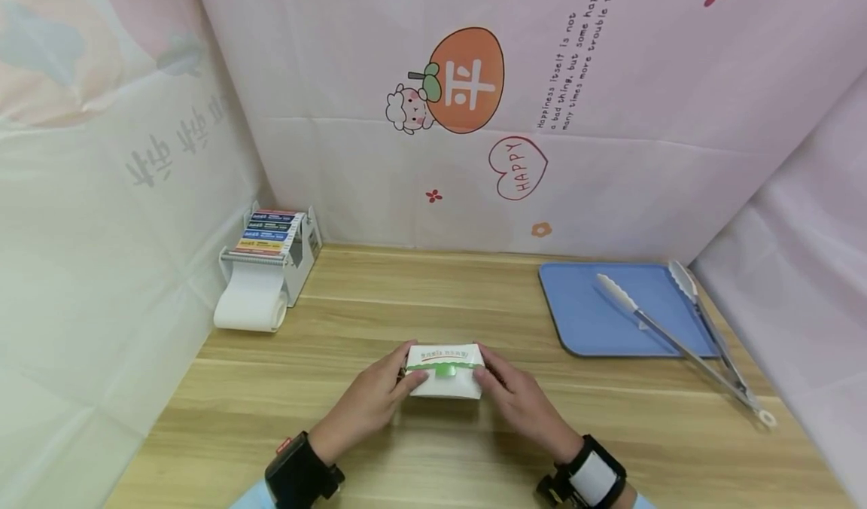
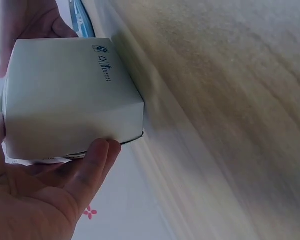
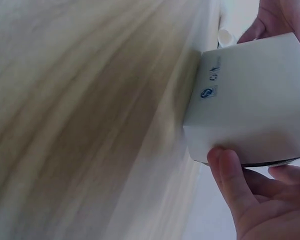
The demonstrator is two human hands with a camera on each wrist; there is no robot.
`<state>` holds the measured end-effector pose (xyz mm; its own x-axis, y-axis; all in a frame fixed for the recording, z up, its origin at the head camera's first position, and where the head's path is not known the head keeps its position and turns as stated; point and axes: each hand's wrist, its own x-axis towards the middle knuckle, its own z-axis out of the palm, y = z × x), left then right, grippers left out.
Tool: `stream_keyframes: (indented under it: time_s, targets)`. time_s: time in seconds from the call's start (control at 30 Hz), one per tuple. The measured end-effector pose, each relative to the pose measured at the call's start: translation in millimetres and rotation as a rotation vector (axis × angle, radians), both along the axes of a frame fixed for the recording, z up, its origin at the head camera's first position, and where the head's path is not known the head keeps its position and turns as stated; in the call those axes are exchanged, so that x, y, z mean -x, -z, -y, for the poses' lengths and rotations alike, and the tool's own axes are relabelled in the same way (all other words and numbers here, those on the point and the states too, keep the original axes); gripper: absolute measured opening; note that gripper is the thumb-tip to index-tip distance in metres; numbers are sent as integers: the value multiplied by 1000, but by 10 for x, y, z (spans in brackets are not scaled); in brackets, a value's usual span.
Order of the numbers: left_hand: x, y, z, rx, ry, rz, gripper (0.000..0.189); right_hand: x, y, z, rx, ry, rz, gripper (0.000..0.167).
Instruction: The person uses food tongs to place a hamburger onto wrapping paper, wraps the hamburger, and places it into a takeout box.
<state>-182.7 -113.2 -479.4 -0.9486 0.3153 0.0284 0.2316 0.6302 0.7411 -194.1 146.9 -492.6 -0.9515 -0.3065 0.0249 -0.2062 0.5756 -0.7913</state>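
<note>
A small white paper box [image 1: 443, 387] sits low over the table in the middle of the head view. Its lid has a green wavy stripe, faint lettering and a green tab at the front. My left hand [image 1: 375, 392] grips its left side, thumb on the lid's front corner. On the opposite side my right hand [image 1: 521, 400] holds it the same way. Plain white sides of the box [image 2: 65, 95] show in the left wrist view, with small printed marks near the bottom edge. In the right wrist view, fingertips [image 3: 232, 162] press against the box's side.
At the back left stands a white dispenser [image 1: 308, 245] with coloured label rolls and a hanging white strip [image 1: 247, 298]. A blue tray [image 1: 576, 306] lies at the right, with metal tongs [image 1: 684, 347] across it. Cloth walls [image 1: 379, 170] enclose the wooden table [image 1: 271, 403].
</note>
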Motion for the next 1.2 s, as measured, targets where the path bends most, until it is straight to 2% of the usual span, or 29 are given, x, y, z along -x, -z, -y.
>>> stream_keyframes:
  time_s: [0.13, 0.33, 0.5, 0.63, 0.73, 0.9, 1.2]
  targets:
    - [-9, -5, -14, -1, 3, -16, 69, 8, -24, 0, -7, -18, 32, 66]
    - [-14, 39, -22, -3, 9, -11, 67, 20, -26, 10, -6, -3, 42, 63]
    - [-5, 66, -24, -3, 13, -31, 64, 23, -92, 50, -7, -29, 63, 67]
    - [-1, 66, -30, 8, 22, -51, 61, 19, -175, 116, -50, -30, 59, 62]
    - [-7, 57, -43, 18, 33, -51, 60, 13, -227, 172, -92, -10, 55, 66]
    - [-36, 32, -66, 27, 60, -59, 60, 5, -247, 223, -179, 63, 26, 83]
    - [-67, 37, -70, 57, 78, -77, 65, -4, -206, 276, -224, 122, -89, 80]
